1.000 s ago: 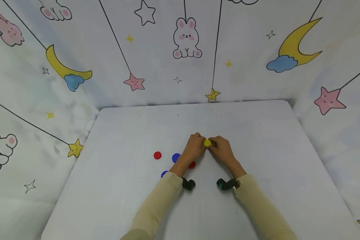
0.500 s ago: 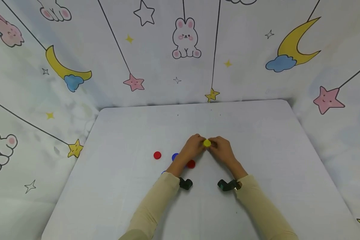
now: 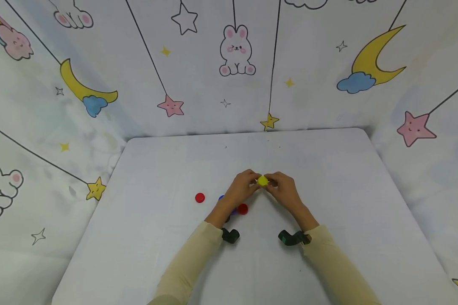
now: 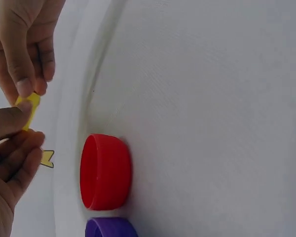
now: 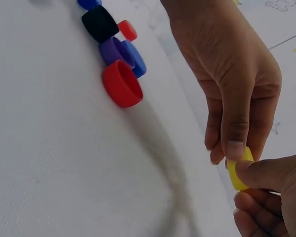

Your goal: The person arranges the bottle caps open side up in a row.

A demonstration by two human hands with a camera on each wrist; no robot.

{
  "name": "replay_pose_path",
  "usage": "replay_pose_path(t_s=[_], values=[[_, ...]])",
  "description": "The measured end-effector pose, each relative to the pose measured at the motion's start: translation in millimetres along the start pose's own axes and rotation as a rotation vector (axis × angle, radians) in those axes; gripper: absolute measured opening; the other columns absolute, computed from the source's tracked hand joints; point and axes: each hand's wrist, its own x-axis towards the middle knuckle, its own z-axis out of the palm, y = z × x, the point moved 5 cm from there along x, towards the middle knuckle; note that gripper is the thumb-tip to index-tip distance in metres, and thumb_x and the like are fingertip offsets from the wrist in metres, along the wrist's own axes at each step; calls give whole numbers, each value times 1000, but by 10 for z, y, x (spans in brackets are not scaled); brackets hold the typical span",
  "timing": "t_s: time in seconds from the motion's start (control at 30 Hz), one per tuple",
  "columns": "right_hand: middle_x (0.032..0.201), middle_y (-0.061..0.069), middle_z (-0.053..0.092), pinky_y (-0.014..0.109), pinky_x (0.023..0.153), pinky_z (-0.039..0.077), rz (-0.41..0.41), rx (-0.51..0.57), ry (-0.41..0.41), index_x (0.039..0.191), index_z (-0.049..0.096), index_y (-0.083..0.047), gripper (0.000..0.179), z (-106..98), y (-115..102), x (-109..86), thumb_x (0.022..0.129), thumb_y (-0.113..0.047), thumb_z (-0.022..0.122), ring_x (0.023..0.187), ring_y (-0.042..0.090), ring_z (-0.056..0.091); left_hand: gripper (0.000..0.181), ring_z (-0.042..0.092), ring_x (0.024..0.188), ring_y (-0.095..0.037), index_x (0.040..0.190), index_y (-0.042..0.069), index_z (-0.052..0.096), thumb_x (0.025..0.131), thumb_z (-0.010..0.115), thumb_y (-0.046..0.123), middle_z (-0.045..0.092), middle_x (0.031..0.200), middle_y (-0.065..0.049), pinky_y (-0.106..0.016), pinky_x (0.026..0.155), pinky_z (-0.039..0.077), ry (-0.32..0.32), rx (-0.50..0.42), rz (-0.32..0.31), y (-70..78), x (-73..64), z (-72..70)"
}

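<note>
Both hands pinch one small yellow plastic bottle cap (image 3: 262, 181) between thumbs and fingertips, each from its own side. My left hand (image 3: 244, 185) is on its left and my right hand (image 3: 284, 189) on its right. In the right wrist view the yellow cap (image 5: 239, 177) is held above the table, thumbs on its near side. Under and beside my left forearm lie other caps: a red cap (image 3: 243, 209), a purple-blue cap (image 3: 234, 211) and a blue cap (image 3: 222, 198), partly hidden. The right wrist view also shows a dark cap (image 5: 99, 23).
Another red cap (image 3: 200, 198) lies farther left on the white table (image 3: 168, 169). A patterned cloth backdrop (image 3: 313, 51) surrounds the table's back and sides. Black wrist cameras (image 3: 230, 236) stick inward from both sleeves.
My left forearm shifts left, uncovering the red, purple-blue and dark caps more and hiding the blue ones more. The hands and yellow cap move only slightly to the left.
</note>
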Motion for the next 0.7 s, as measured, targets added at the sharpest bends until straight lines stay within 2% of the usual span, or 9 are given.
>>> replay_pose_path(t_s=[0.17,0.27,0.47,0.6,0.7], values=[[98,10,66,33,74,55,-34,5,13,110,64,-3,34,-81,-91,-23,78,-9,72,84,20,65,31,63,87,-10,115,10,62,85,65,18,63,103,-2,-17,78,51,91,-64,88,76,-75,-100],[96,9,65,32,74,55,-50,5,24,110,65,-3,34,-127,-159,-50,77,-9,73,84,19,64,32,63,83,-8,115,10,62,84,66,18,65,103,-2,-15,75,51,126,-109,116,101,-126,-142],[96,7,66,32,73,55,-79,-1,58,111,65,-5,35,-197,-280,-105,77,-13,73,83,18,65,35,60,74,-5,118,12,61,85,65,23,66,105,0,-12,69,49,138,-149,123,155,-204,-218],[96,6,66,31,73,55,-66,-1,65,111,66,-7,35,-221,-325,-118,78,-16,73,83,17,65,34,58,73,-4,118,16,62,85,64,24,67,106,2,-12,67,49,142,-172,105,163,-234,-236],[97,5,66,30,73,55,-58,3,70,111,66,-8,34,-230,-344,-134,79,-17,72,83,15,65,31,57,72,-4,116,17,63,86,63,23,67,104,2,-13,66,49,156,-189,118,170,-256,-235]])
